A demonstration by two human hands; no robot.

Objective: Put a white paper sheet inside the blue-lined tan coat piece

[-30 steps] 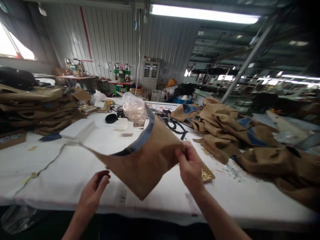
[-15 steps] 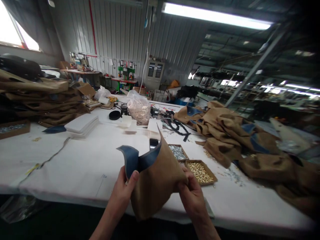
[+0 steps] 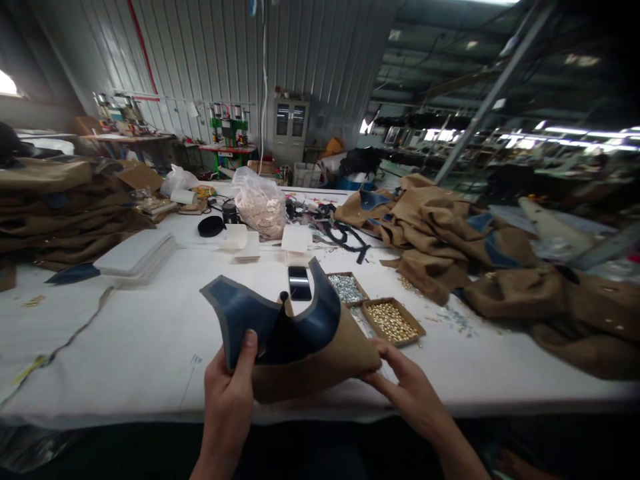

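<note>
- Item in hand: one tan fabric piece [image 3: 310,363] with a dark blue lining, held just above the near edge of the white table [image 3: 125,347], folded open so the blue face shows.
- Your left hand [image 3: 230,393]: closed on the piece, thumb pressed on the blue flap, fingers hidden behind it.
- Your right hand [image 3: 410,387]: fingers loosely spread under the tan right corner, supporting it; whether they pinch it cannot be told.
- Step, as judged: you are turning and opening the piece for inspection or positioning. A next move would want the blue edge kept flat and both corners under control, since the cloth is limp and curls.
- Just beyond the piece: a black phone [image 3: 299,283] lying flat, a tray of silver studs [image 3: 347,288] and a tray of gold studs [image 3: 393,321], side by side.
- In the way: both trays sit close to your right hand; loose studs lie scattered beside them.
- Right: a heap of tan garments [image 3: 450,247].
- Left: a stack of tan pieces [image 3: 60,213] and a white stack [image 3: 135,253].
- Further back: a clear bag [image 3: 257,203].
</note>
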